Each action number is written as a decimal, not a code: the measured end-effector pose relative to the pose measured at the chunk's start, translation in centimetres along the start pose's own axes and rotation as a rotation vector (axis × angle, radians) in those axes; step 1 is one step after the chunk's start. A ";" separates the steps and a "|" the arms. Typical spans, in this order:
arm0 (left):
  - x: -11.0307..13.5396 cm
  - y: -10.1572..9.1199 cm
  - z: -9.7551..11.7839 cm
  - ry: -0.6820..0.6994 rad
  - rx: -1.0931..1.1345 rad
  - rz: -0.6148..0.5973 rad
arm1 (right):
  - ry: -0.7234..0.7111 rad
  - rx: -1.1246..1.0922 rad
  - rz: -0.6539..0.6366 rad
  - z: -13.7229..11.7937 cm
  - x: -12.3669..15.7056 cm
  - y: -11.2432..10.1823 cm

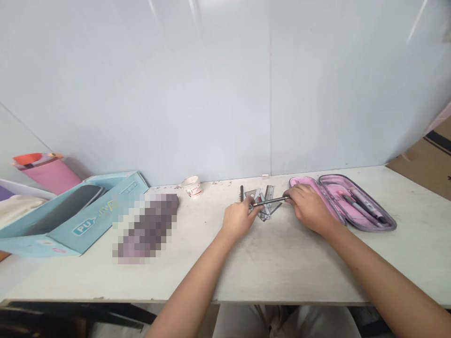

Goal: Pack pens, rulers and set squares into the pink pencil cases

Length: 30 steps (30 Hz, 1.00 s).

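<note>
A dark, slim pen is held level between my two hands, just above the table. My left hand pinches its left end, and my right hand grips the right end. Under and behind it lie several rulers, some of them see-through, partly covered by the pen and my left fingers. A black stick-like piece stands out behind my left hand. Beside my right hand, an unzipped pink pencil case lies spread flat, with several pens in its right half.
A light blue box with a dark pouch-like item inside stands at the left. Near it lies a blurred-out purple object. A paper cup sits by the wall. Cardboard leans at the right edge.
</note>
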State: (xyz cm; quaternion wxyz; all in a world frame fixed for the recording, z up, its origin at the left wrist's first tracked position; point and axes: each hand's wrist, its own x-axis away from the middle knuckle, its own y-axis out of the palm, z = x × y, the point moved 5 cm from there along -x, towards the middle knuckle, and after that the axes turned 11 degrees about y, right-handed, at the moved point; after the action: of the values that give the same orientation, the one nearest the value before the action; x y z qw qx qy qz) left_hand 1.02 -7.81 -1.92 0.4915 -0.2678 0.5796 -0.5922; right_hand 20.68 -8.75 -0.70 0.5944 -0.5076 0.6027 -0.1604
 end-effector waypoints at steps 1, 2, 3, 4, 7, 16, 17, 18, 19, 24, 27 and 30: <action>0.2 0.2 -0.8 -0.042 0.035 0.012 | 0.026 -0.003 0.021 0.3 -0.2 0.0; 0.5 0.4 -1.4 -0.071 0.094 0.020 | 0.058 -0.014 0.050 0.6 -0.4 0.0; 0.6 0.7 -1.8 -0.081 0.176 0.026 | 0.089 -0.033 0.084 0.8 -0.5 0.1; 0.7 1.0 -2.0 -0.073 0.276 0.031 | 0.111 -0.058 0.117 0.8 -0.6 0.3; 0.7 1.5 -1.2 -0.008 0.600 0.060 | 0.100 -0.147 0.184 -0.3 -0.3 1.3; 1.5 1.3 1.1 0.026 1.048 0.076 | -0.004 -0.194 0.094 -2.6 1.9 3.5; 1.6 1.3 1.1 0.031 1.038 0.076 | -0.003 -0.187 0.090 -2.5 2.0 3.5; 1.7 1.4 1.1 0.034 1.016 0.078 | 0.004 -0.180 0.085 -2.4 2.0 3.5; 1.7 1.5 1.1 0.034 0.984 0.081 | 0.018 -0.172 0.079 -2.2 2.0 3.5; 1.5 1.8 0.5 0.000 0.847 0.110 | 0.157 -0.170 0.105 -0.6 1.8 2.6; 1.2 1.9 0.1 -0.004 0.777 0.099 | 0.200 -0.188 0.186 0.6 1.7 1.4; 1.0 1.9 -0.1 0.030 0.681 0.109 | 0.182 -0.170 0.226 1.4 1.6 0.8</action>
State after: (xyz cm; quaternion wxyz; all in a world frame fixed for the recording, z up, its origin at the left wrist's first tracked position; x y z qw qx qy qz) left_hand 1.07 -8.37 -4.04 0.5752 -0.0484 0.3694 -0.7283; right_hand 21.92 -9.13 -2.61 0.5065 -0.4685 0.7187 -0.0865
